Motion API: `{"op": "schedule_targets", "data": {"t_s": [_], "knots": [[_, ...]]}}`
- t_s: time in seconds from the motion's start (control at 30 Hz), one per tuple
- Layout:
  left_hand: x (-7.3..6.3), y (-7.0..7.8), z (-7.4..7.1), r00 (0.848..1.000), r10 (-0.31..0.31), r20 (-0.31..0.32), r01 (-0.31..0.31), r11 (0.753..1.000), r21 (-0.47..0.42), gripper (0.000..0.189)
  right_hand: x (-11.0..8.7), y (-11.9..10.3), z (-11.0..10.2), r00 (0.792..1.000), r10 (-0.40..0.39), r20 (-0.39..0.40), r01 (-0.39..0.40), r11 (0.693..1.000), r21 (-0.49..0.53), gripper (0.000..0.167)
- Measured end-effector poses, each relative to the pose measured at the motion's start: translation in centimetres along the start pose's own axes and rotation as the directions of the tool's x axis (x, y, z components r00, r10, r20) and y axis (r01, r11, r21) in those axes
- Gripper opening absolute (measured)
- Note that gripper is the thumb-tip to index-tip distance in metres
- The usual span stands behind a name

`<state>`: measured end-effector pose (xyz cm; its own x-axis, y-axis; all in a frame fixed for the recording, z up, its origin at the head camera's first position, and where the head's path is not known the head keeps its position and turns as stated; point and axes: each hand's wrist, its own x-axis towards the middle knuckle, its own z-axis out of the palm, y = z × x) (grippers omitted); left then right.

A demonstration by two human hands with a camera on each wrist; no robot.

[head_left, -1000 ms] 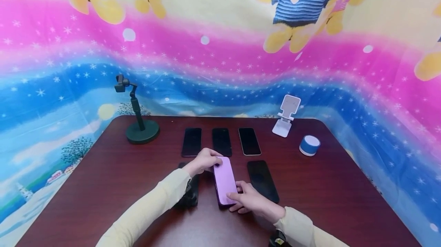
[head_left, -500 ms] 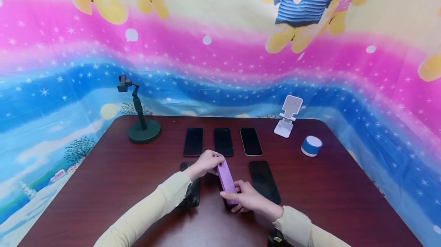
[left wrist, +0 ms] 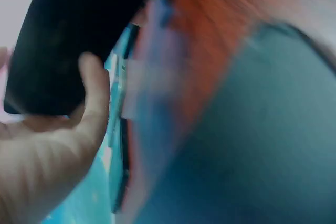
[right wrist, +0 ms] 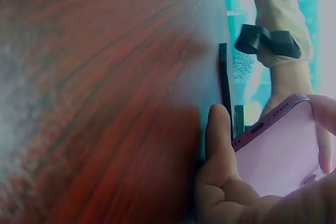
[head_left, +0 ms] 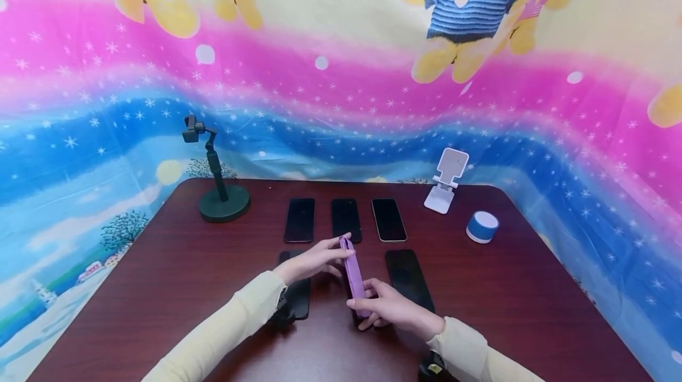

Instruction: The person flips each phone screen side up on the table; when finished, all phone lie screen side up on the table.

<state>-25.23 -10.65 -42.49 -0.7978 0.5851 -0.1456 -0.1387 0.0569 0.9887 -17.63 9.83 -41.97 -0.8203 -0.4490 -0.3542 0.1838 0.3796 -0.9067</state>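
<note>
A purple-backed smartphone (head_left: 354, 281) is held on its long edge between both hands, above the table's middle. My left hand (head_left: 315, 259) holds its far end. In the left wrist view, the thumb of the left hand (left wrist: 58, 156) lies by the dark screen of the smartphone (left wrist: 68, 40). My right hand (head_left: 396, 310) grips the near end, thumb on one side and fingers on the other. The right wrist view shows the purple back and ported end of the smartphone (right wrist: 281, 150) beside the right hand (right wrist: 226, 187). Some fingers are hidden behind the phone.
Three dark phones (head_left: 300, 220) lie in a far row. One black phone (head_left: 407, 278) lies right of the hands, another (head_left: 301, 296) under the left wrist. A green stand (head_left: 224, 204), a white phone stand (head_left: 440, 198) and a blue-white cylinder (head_left: 482, 228) stand farther back.
The smartphone has turned from showing its purple back to standing on its edge. The left hand has shifted its fingers at the far end; the right hand has kept its hold.
</note>
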Motion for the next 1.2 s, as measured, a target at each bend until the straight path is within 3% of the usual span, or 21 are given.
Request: {"op": "schedule_targets", "data": {"t_s": [0.07,0.17,0.3,0.5,0.73,1.03,1.2], "knots": [[-0.3,-0.3,-0.3,0.998,0.021,0.062,-0.019,0.999,-0.036,0.070,0.0,0.0,-0.1,1.000,0.002,0.014,-0.002,1.000,0.030,0.058],[-0.6,-0.6,-0.6,0.994,0.046,0.099,-0.038,0.996,-0.076,0.072,0.0,0.1,-0.3,1.000,0.002,0.031,-0.003,0.999,0.044,0.060],[-0.7,-0.8,-0.7,0.994,0.066,0.092,-0.057,0.994,-0.095,0.075,0.2,0.0,-0.7,1.000,-0.005,0.026,0.006,1.000,-0.025,0.064],[-0.6,-0.8,-0.3,0.991,0.106,0.086,-0.101,0.993,-0.067,0.077,1.2,-0.9,-1.3,0.994,-0.084,-0.076,0.072,0.987,-0.146,0.066],[-0.7,-0.4,0.4,0.991,0.117,0.068,-0.114,0.993,-0.040,0.081,1.8,-2.0,-1.5,0.967,-0.178,-0.183,0.143,0.971,-0.190,0.058],[-1.1,-0.3,0.4,0.992,0.117,0.051,-0.117,0.993,-0.005,0.075,1.5,-2.3,-1.3,0.927,-0.225,-0.300,0.166,0.963,-0.212,0.046],[-1.0,-0.7,0.1,0.992,0.124,0.029,-0.125,0.992,0.020,0.078,1.4,-2.1,-1.6,0.894,-0.259,-0.366,0.190,0.958,-0.215,0.038]]}}
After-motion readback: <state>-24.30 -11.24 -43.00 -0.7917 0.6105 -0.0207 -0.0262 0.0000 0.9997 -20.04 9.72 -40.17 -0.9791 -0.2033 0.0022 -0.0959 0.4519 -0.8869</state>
